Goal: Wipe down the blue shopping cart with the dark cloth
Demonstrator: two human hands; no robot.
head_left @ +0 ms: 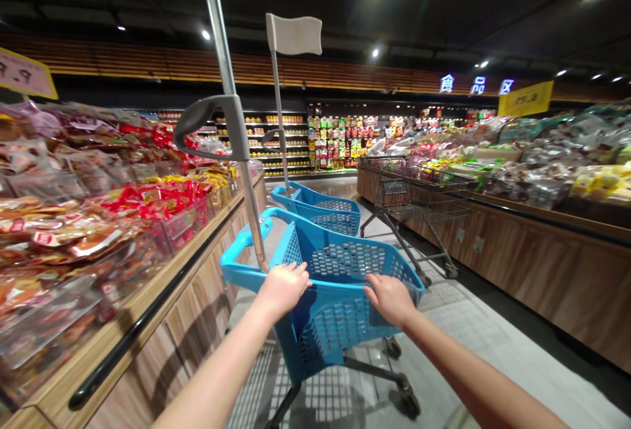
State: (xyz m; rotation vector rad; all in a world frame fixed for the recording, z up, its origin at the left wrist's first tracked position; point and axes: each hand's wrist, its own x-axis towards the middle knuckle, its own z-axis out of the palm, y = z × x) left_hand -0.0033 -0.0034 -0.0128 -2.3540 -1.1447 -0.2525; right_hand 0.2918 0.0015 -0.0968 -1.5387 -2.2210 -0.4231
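While your left fingers (298, 271) and right fingers (377, 280), partly closed, grip the near blue cart (328, 324) by its side, another blue cart (320, 213) stands beyond them.

The grey floor (522, 353) carries a near blue cart (335, 324), a far blue cart (311, 214) and a wire cart (394, 187). Clear bins (54, 317) of packets (93, 242) stand on the left counter (142, 383); bagged goods (522, 176) lie on the right counter (522, 255).
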